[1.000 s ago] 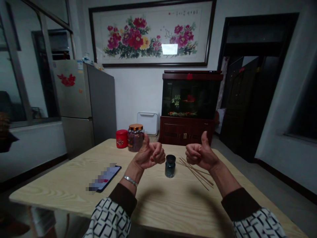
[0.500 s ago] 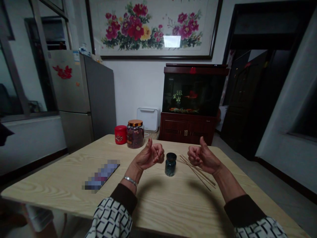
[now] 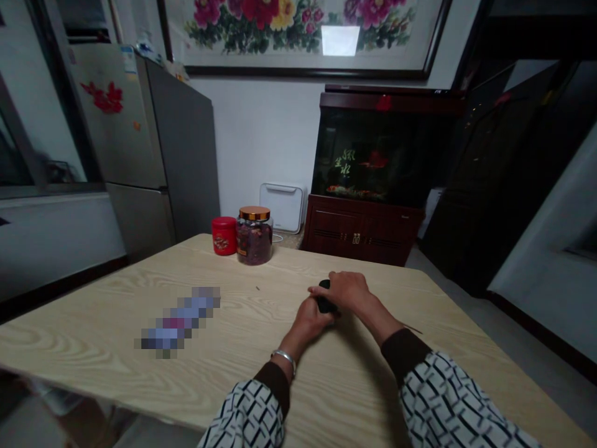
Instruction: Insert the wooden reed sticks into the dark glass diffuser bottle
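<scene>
Our left hand [image 3: 310, 318] and right hand [image 3: 346, 290] sit close together around a small dark object [image 3: 325, 300], the right curled over its top and the left cupped below it, above the pale wood-grain table [image 3: 93, 323]; we cannot tell whether they grip it. The tip of a thin wooden stick [image 3: 413, 328] pokes out just beyond our right forearm [image 3: 377, 317], while a glass jar [image 3: 254, 239] with a gold lid and a red tin [image 3: 224, 235] stand near the far edge.

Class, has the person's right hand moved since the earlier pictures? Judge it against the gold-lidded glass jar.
Yes: the right hand has moved left, closer to the gold-lidded glass jar, and sits lower in the view relative to it.
</scene>
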Motion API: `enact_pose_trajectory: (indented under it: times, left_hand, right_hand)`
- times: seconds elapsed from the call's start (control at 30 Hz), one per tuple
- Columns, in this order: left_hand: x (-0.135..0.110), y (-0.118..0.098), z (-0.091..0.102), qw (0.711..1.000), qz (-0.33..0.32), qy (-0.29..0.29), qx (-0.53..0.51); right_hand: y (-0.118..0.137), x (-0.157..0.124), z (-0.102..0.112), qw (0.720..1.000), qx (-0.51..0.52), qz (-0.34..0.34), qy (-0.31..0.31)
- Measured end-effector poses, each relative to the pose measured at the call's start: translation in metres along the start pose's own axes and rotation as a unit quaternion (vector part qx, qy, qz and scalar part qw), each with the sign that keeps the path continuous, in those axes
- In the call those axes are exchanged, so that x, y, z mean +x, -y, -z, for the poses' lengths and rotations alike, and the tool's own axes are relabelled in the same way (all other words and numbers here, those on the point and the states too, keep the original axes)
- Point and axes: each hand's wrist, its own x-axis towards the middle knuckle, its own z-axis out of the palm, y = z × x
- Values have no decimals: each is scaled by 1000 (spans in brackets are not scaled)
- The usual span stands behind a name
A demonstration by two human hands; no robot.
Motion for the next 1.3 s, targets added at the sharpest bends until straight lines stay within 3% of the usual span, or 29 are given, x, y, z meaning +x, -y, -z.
enact_pose_trajectory:
  times: [0.1, 0.2, 0.27, 0.33, 0.47, 0.53, 0.67, 0.77, 0.87, 0.97, 1.07, 1.2, 1.3]
  left_hand:
    - [-2, 3, 6, 997, -23, -29, 69]
    - [-4, 4, 11, 994, -45, -40, 95]
    - [-5, 3, 11, 993, -51, -38, 101]
    - [-4, 3, 11, 993, -58, -30, 102]
    - [-4, 2, 10, 992, -50, -15, 114]
    - [-5, 2, 11, 993, -47, -26, 109]
    - [-5, 3, 13, 993, -59, -27, 100]
    - [-4, 3, 12, 994, -45, -21, 99]
    - [-4, 1, 12, 996, -30, -18, 88]
    - [-5, 0, 12, 996, -30, -21, 76]
    - [-5, 1, 13, 996, -36, -22, 79]
    - [-4, 2, 13, 994, -40, -22, 98]
    - [-6, 0, 14, 991, -51, -19, 120]
  right_hand:
    - [1, 13, 11, 998, -23, 32, 57]
    - [-10, 17, 17, 974, 71, 175, 125]
    - [-16, 15, 18, 951, 145, 241, 129]
    - [-15, 13, 18, 963, 155, 199, 94]
    - [-4, 9, 17, 996, 8, 38, 77]
    - [-2, 8, 18, 994, -20, 58, 92]
    - [-7, 8, 20, 977, 58, 184, 95]
    - [-5, 8, 22, 992, 36, 113, 50]
    - [-3, 9, 26, 995, -36, 50, 77]
    - [-7, 11, 31, 983, -6, 120, 138]
    - [-12, 13, 29, 975, 47, 160, 149]
    - [-15, 18, 25, 986, 44, 121, 110]
    - [-28, 19, 31, 968, 200, 147, 43]
